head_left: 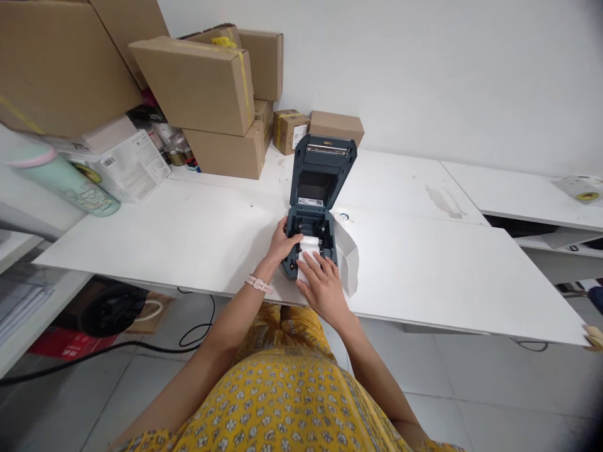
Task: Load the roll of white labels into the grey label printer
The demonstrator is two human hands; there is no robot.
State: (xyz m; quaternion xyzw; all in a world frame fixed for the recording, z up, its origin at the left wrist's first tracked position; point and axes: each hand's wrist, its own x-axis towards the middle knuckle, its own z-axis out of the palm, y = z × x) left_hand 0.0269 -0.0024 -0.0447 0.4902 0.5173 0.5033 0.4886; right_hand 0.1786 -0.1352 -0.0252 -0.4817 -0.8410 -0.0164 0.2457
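A dark blue label printer [315, 199] stands on the white table [198, 238] with its lid tilted open. A white paper strip [308, 250] lies across its front. My left hand [283, 242] grips the printer's left side, fingers curled around the edge. My right hand [321, 284] lies flat on the paper strip at the printer's front, fingers stretched out. A loose white paper band [349, 257] curls on the table right of the printer.
Stacked cardboard boxes [202, 85] fill the table's back left, with smaller boxes [335, 125] behind the printer. A mint green bottle [66, 179] and a white carton [127, 164] lie at the left. A tape roll [584, 188] sits on the right side table. Cables run on the floor.
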